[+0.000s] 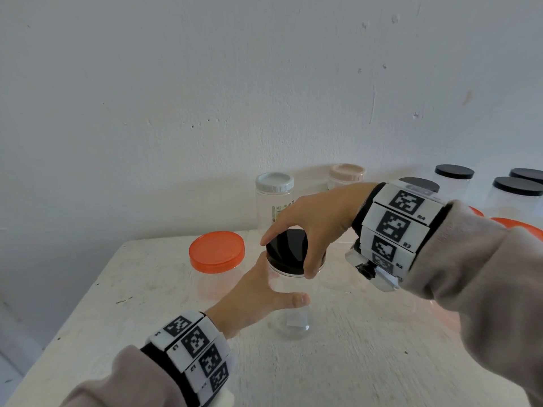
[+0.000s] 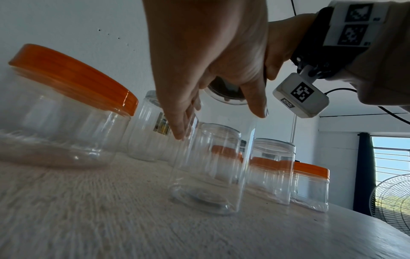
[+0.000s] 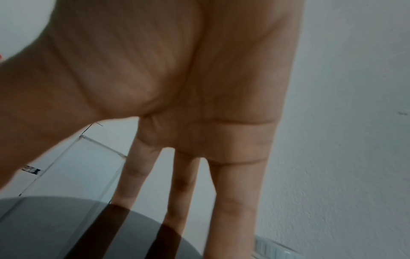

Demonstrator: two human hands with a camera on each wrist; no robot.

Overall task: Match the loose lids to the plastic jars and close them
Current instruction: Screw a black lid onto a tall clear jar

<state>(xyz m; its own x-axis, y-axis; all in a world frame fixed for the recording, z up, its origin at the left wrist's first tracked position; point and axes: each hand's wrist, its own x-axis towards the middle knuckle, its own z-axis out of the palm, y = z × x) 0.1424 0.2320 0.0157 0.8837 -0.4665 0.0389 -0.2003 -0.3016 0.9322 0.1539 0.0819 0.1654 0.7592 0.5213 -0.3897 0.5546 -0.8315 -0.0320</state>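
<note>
A tall clear plastic jar [image 1: 291, 315] [image 2: 208, 175] stands in the middle of the white table. A glossy black lid [image 1: 289, 249] [image 3: 55, 227] sits on its mouth. My right hand [image 1: 288, 257] comes from above and grips this lid by the rim, thumb at the front, index finger at the far left. In the right wrist view its fingers [image 3: 230, 201] reach across the lid's top. My left hand [image 1: 282, 282] [image 2: 220, 125] is at the jar's upper part, straight fingers along the far left side and thumb spread out in front.
A wide jar with an orange lid [image 1: 216, 254] [image 2: 66, 105] stands just left of the jar. Behind it are white-lidded [image 1: 274, 183] and pink-lidded [image 1: 346, 171] jars. Black-lidded jars [image 1: 454, 171] and orange-lidded ones [image 2: 310, 184] crowd the right. An open jar [image 2: 272, 166] stands beside them. The table's edge [image 1: 73, 318] runs along the left.
</note>
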